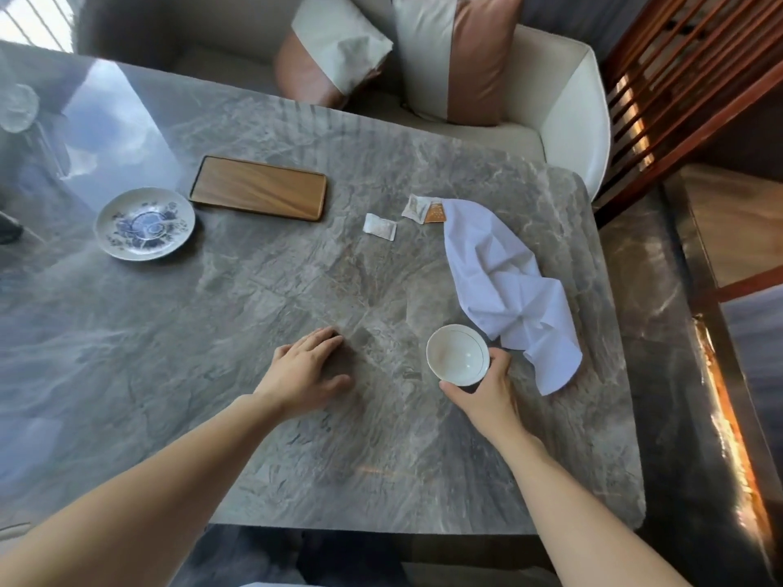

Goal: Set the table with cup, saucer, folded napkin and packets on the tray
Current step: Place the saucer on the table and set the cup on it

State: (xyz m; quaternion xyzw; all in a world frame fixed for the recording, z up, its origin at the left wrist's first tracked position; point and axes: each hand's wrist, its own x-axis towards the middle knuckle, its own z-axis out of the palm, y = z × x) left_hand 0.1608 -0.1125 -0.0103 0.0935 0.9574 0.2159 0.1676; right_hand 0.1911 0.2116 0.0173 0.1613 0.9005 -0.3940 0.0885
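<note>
My right hand (487, 396) wraps thumb and fingers around a small white cup (457, 353) standing on the grey marble table (254, 290). Flat on the table to its left rests my left hand (307, 366), fingers together, holding nothing. A crumpled white napkin (504, 286) lies unfolded just right of the cup. Three packets sit beyond it: a white one (379, 226), a beige one (416, 208) and an orange one (435, 212) partly under the napkin. The wooden tray (258, 188) lies bare at the far left-centre. A blue-patterned saucer (145, 223) is left of the tray.
A cream sofa with two cushions (457, 57) stands behind the table's far edge. A wooden slatted screen (686, 91) rises at the right. A glass object (17, 108) sits at the table's far left corner. The table's right edge runs close to the napkin.
</note>
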